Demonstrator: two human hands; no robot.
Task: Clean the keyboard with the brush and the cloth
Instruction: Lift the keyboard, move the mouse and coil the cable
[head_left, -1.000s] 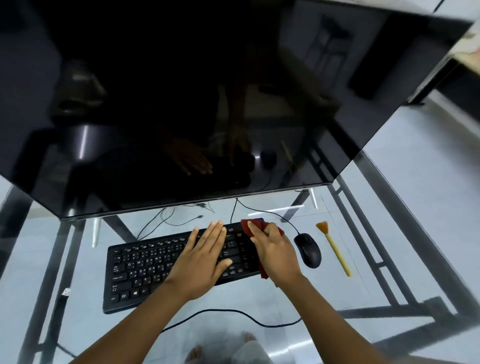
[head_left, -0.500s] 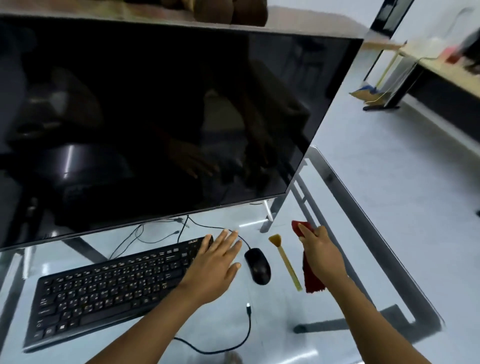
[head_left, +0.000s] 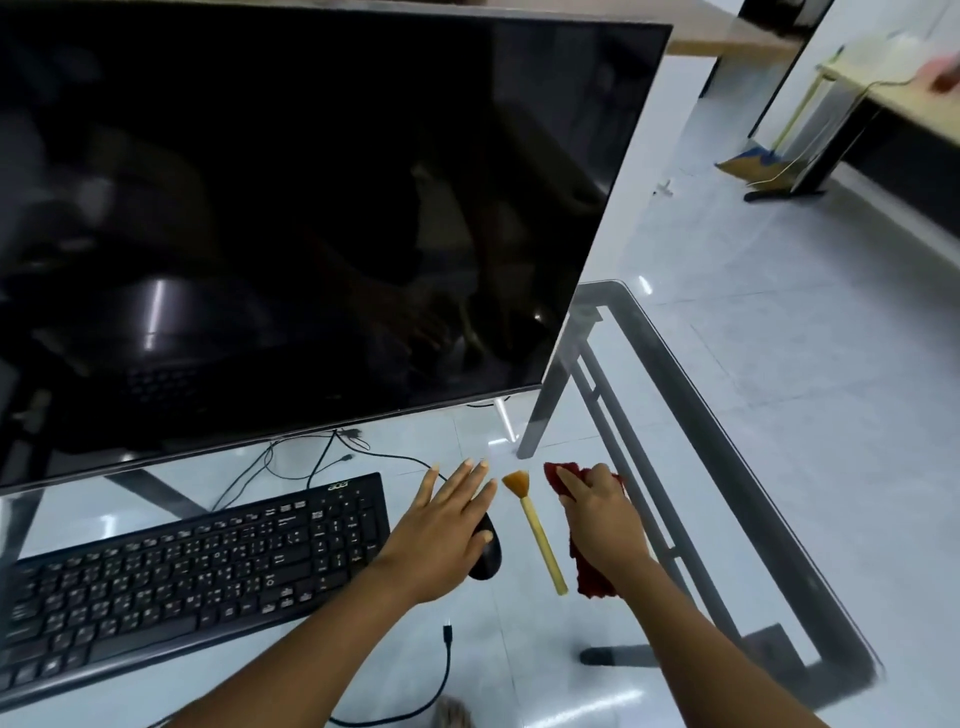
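- Keyboard (head_left: 197, 566), black, lies on the glass desk (head_left: 727, 452) at the lower left, in front of a large dark monitor (head_left: 311, 208). Neither hand touches it.
- Left hand (head_left: 447, 530) reaches forward past the keyboard's right end. It is palm down with the fingers straight and slightly spread, holding nothing.
- This hand is over the black mouse (head_left: 485, 556) and hides its far part. Whether it touches the mouse cannot be told.
- Right hand (head_left: 597, 514) is further right, palm down. Its fingers curl over the far end of the red cloth (head_left: 592, 579) and grip it, and the rest of the cloth trails back under the wrist.
- Whether the cloth rests on the glass cannot be told.
- Brush (head_left: 537, 535) lies flat on the desk between the two hands, untouched. Its bristles point away and its pale handle points toward the person.
- A loose black cable (head_left: 448, 670) lies on the desk beside the left forearm.
- One second ago both hands were on the keyboard. The left lay flat on the keys and the right held the cloth on the keyboard's right end.
- Half a second ago the left hand was at the keyboard's right edge, and the right already held the cloth to the right of the brush.
- Since then the left hand has moved right, off the keyboard and over the mouse.
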